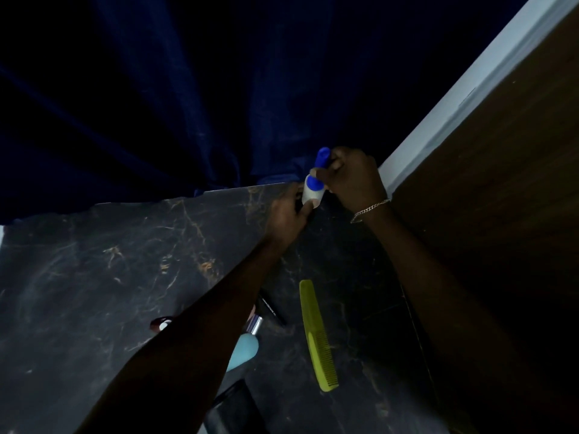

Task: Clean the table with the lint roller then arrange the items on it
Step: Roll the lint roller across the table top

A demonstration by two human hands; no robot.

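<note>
The lint roller point(313, 186) has a white roll and a blue handle and is held upright over the far right corner of the dark marble table point(94, 277). My right hand point(354, 177) grips the blue handle. My left hand point(288, 214) holds the white roll from below, thumb on it. Nearer me on the table lie a yellow-green comb point(318, 335), a black pen-like stick point(272, 308), a light blue bottle point(246, 350), a small silver-capped tube point(255, 324) and a small dark red item point(161, 324), partly hidden by my left forearm.
A dark blue curtain point(188, 104) hangs behind the table's far edge. A brown wooden panel point(485, 198) with a white edge runs along the right side. A black object point(232, 408) sits at the near edge under my left arm.
</note>
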